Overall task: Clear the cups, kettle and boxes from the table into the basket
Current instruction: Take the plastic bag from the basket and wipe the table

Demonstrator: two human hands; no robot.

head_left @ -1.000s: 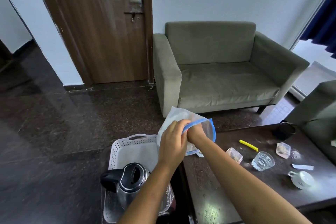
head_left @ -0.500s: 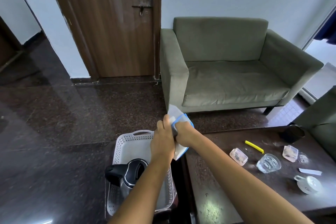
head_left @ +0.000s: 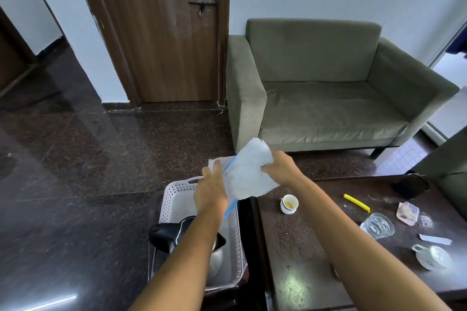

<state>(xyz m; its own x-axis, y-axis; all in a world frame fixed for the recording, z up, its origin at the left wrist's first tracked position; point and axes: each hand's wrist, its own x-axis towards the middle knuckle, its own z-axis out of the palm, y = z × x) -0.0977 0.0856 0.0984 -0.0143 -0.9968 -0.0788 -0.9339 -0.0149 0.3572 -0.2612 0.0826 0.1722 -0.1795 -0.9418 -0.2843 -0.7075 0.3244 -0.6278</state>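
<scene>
Basket (head_left: 177,192): white perforated plastic, seemingly rectangular.

A home sitting room, as we read it.

We see a grey-green two-seat sofa (head_left: 326,88) against a pale wall, a brown wooden door (head_left: 161,30) with a lever handle and latch beside it, and a dark polished stone floor (head_left: 75,159). A low dark wooden coffee table (head_left: 298,240) stands before the sofa, carrying a small teacup (head_left: 289,204) and a drinking glass (head_left: 377,225).
</scene>
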